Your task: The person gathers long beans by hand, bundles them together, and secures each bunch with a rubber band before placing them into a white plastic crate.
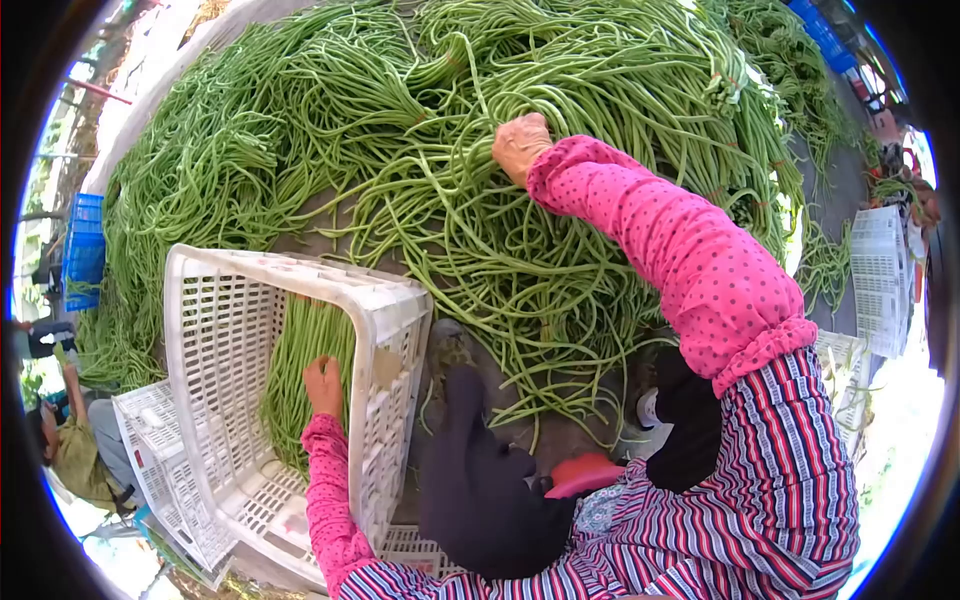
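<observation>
Here the left hand [322, 385] lies inside the tilted white slatted plastic crate [215, 380], its fingers pressed flat on a neat bundle of long green beans [300, 360] packed in it, while the right hand [520, 145] reaches far out and is buried, fingers curled, in the great loose heap of long green beans [480, 120] spread over the ground; whether it actually grips any pods cannot be told. The packed bundle runs lengthwise from the crate's open mouth down toward its base, its long axis roughly away from and toward the person, pods parallel. The heap's pods lie in tangled swirls with no single direction. The crate stands tipped on one side, so the bundle could slide or fan out if the pressing hand lifts. Pulling from the tangle could drag neighbouring pods along or snap them. A second white crate [150, 440] lies just beside the first.
</observation>
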Motion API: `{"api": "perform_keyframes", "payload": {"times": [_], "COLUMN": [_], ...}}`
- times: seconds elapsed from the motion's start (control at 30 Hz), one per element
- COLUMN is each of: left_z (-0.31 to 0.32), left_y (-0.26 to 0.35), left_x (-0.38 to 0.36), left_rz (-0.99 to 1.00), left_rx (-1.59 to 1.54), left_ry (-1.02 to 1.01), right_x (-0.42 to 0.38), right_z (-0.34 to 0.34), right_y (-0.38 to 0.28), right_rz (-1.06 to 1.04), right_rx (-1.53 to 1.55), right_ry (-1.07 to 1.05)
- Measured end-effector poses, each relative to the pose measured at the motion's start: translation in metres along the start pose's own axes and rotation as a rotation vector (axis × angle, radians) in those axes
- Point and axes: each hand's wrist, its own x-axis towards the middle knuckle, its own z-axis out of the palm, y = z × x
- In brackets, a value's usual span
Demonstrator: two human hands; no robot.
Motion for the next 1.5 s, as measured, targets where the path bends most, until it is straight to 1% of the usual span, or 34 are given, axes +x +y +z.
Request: {"api": "perform_keyframes", "payload": {"times": [0.07,0.1,0.17,0.2,0.23,0.3,0.33,0.4,0.47,0.53,0.57,0.6,0.63,0.67,0.7,0.73,0.77,0.83,0.9,0.93,0.97,1.03,1.07,1.1,1.13,1.17,1.2,1.23,1.27,1.3,1.37,1.4,1.43,1.5], "left_z": [-0.009,-0.025,-0.047,-0.061,-0.071,-0.101,-0.113,-0.133,-0.143,-0.149,-0.151,-0.152,-0.153,-0.154,-0.153,-0.152,-0.153,-0.154,-0.151,-0.153,-0.156,-0.155,-0.148,-0.142,-0.138,-0.137,-0.136,-0.135,-0.134,-0.132,-0.128,-0.122,-0.116,-0.111], "left_y": [0.007,0.009,0.004,0.008,0.023,0.064,0.088,0.132,0.159,0.192,0.211,0.228,0.243,0.258,0.272,0.285,0.3,0.331,0.369,0.389,0.41,0.446,0.46,0.473,0.483,0.49,0.496,0.501,0.503,0.503,0.501,0.507,0.508,0.514], "left_x": [0.016,-0.01,-0.007,-0.006,-0.009,-0.02,-0.026,-0.046,-0.053,-0.064,-0.075,-0.086,-0.095,-0.103,-0.11,-0.118,-0.128,-0.15,-0.178,-0.196,-0.219,-0.254,-0.262,-0.267,-0.272,-0.275,-0.278,-0.281,-0.287,-0.294,-0.309,-0.31,-0.312,-0.316], "left_rz": [0.04,0.068,0.136,0.18,0.19,0.158,0.172,0.306,0.407,0.482,0.514,0.547,0.57,0.618,0.665,0.711,0.724,0.863,1.12,1.249,1.375,1.5,1.505,1.572,1.636,1.644,1.612,1.579,1.579,1.587,1.581,1.659,1.657,1.439], "left_rx": [-0.114,-0.139,-0.232,-0.193,-0.198,-0.303,-0.312,-0.352,-0.419,-0.497,-0.523,-0.543,-0.55,-0.528,-0.503,-0.524,-0.526,-0.49,-0.467,-0.402,-0.336,-0.367,-0.363,-0.444,-0.527,-0.526,-0.589,-0.652,-0.691,-0.688,-0.696,-0.658,-0.655,-0.646], "left_ry": [0.099,0.123,0.153,0.217,0.211,0.247,0.246,0.271,0.221,0.193,0.173,0.148,0.143,0.117,0.093,0.046,0.043,-0.114,-0.166,-0.16,-0.152,-0.351,-0.351,-0.417,-0.483,-0.484,-0.572,-0.66,-0.744,-0.745,-0.758,-0.667,-0.675,-0.966], "right_x": [-0.014,-0.067,-0.12,-0.138,-0.154,-0.182,-0.195,-0.22,-0.239,-0.282,-0.291,-0.292,-0.303,-0.313,-0.324,-0.334,-0.344,-0.361,-0.372,-0.38,-0.386,-0.394,-0.39,-0.398,-0.412,-0.424,-0.435,-0.446,-0.458,-0.468,-0.488,-0.494,-0.496,-0.492], "right_z": [-0.013,-0.045,-0.086,-0.107,-0.129,-0.171,-0.189,-0.238,-0.248,-0.28,-0.274,-0.26,-0.264,-0.268,-0.28,-0.275,-0.278,-0.281,-0.288,-0.298,-0.305,-0.312,-0.294,-0.304,-0.323,-0.336,-0.339,-0.34,-0.342,-0.343,-0.348,-0.348,-0.342,-0.335], "right_y": [0.003,0.011,0.019,0.022,0.026,0.03,0.033,0.046,0.084,0.111,0.134,0.164,0.17,0.176,0.168,0.167,0.155,0.128,0.102,0.09,0.081,0.073,0.081,0.082,0.08,0.078,0.079,0.082,0.086,0.089,0.085,0.084,0.089,0.099], "right_rz": [-0.083,-0.089,-0.103,-0.097,-0.085,-0.125,-0.174,-0.126,-0.004,0.132,0.151,0.22,0.291,0.288,0.282,0.214,0.154,0.018,-0.019,-0.061,-0.057,-0.158,-0.097,-0.091,-0.186,-0.281,-0.223,-0.216,-0.235,-0.254,-0.238,-0.227,-0.224,-0.315], "right_rx": [0.096,0.124,0.223,0.288,0.284,0.472,0.391,0.318,0.359,0.455,0.447,0.42,0.395,0.16,-0.072,-0.158,-0.206,-0.22,-0.302,-0.371,-0.363,-0.467,-0.486,-0.486,-0.47,-0.453,-0.433,-0.437,-0.458,-0.477,-0.485,-0.491,-0.485,-0.473], "right_ry": [-0.103,-0.123,-0.139,-0.217,-0.219,-0.41,-0.404,-0.593,-0.644,-0.569,-0.557,-0.508,-0.459,-0.48,-0.5,-0.427,-0.457,-0.482,-0.486,-0.469,-0.464,-0.288,-0.174,-0.173,-0.151,-0.129,-0.093,-0.093,0.01,0.114,0.106,0.096,0.093,0.295]}}
